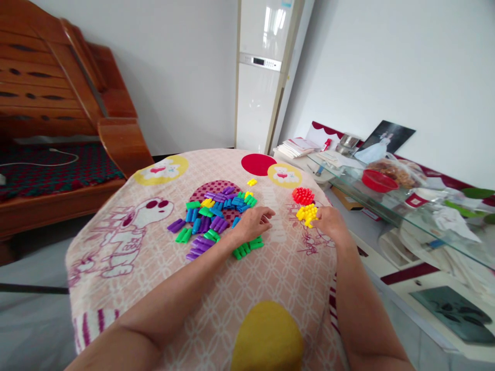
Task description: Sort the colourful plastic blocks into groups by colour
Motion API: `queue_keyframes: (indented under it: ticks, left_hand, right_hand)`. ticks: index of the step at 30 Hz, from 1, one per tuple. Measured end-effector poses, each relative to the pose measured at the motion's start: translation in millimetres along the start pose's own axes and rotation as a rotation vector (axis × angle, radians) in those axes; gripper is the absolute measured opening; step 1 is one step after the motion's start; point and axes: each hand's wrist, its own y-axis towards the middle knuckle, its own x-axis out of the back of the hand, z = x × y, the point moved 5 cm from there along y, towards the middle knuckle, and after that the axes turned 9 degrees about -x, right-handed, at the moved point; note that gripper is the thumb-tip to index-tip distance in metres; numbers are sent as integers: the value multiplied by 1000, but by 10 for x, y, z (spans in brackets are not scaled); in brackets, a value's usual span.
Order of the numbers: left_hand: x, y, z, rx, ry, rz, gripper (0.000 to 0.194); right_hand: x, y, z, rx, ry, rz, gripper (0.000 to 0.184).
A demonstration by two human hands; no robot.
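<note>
Left hand [253,223] loosely curled | right hand [331,223] at yellow cluster [307,214], hold unclear, near table edge [333,257] | bare cloth [286,226] between

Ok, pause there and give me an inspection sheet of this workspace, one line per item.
Surface: round table's patterned cloth, with printed figures.
Job's things: purple, blue, green and yellow pieces mixed; red cluster and yellow cluster to their right.
Clutter: papers and red bowl beyond the table.
Grip: left hand over the mixed pieces, fingers loosely bent; right hand at the yellow cluster, hold unclear.
Cables: white cable on the bench.
Surroundings: wooden bench left, tall white unit ahead.
</note>
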Motion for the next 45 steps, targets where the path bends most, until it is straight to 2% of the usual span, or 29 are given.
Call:
queue_keyframes:
  ticks: [4,7,10,14,17,19,24,26,29,31,33,36,41,45]
  left_hand:
    - [53,19,6,-14,48,10,30]
    - [297,61,63,10,186,-19,29]
    - [716,36,219,132,459,-79,29]
    - [1252,-172,516,399,803,-127,32]
    - [1435,-345,758,561,844,-77,28]
    - [1471,-405,880,587,798,-60,24]
    - [1496,-378,959,487,715,-90,23]
    - [1510,-329,893,424,645,-138,24]
    - [1478,-224,700,301,420,-235,28]
    - [1363,-134,532,194,239,-229,33]
    - [1177,-49,362,90,84,-166,36]
    - [856,27,184,13,-26,-79,36]
    - [425,47,97,10,25,7,29]
    - [294,27,63,10,55,16,26]
  right_hand:
    - [-29,-11,19,-12,-28,15,24]
    - [44,-26,19,-34,51,-54,27]
    - [121,-46,54,-31,161,-163,33]
    - [117,-51,111,-16,238,-224,35]
    - [87,-38,124,-2,268,-232,35]
    - [82,-31,115,9,291,-247,36]
    - [77,-37,122,50,392,-275,33]
    - [56,-57,194,83,440,-271,29]
    - [-7,-122,419,158,543,-227,25]
    - [-60,-197,634,236,624,-160,22]
    - [-93,-292,848,318,700,-94,18]
    - [-87,-420,1069,391,832,-30,17]
    - [-109,-478,1161,384,983,81,20]
    - [-200,-445,1144,359,1027,142,17]
